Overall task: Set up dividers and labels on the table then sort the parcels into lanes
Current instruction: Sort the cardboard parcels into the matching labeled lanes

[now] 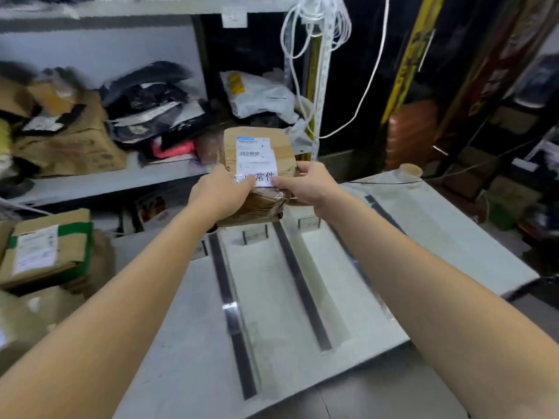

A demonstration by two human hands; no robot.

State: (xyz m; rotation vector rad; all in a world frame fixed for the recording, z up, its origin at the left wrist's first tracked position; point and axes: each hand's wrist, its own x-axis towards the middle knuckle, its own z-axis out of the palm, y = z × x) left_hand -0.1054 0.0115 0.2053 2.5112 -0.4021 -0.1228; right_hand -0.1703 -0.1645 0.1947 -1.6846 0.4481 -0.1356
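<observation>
The left hand [222, 189] and right hand [305, 184] grip the parcel [260, 146] by its near end, above the far end of the lane [266, 282] between 2 dividers [302, 285].

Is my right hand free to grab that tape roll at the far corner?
Probably not yet: right hand and left hand grip the brown parcel, though the path to the tape roll looks open.

3 dividers [302, 285] lie side by side along the surface [453, 237], splitting it into lanes, with label stands [255, 237] at the lanes' far ends. Above those ends, the parcel [260, 146] sits between the left hand [220, 192] and the right hand [308, 182]. Behind it runs a shelf [90, 186]. Stacked parcels [45, 252] lie left of the surface; a tape roll [410, 170] rests at its far right corner.
</observation>
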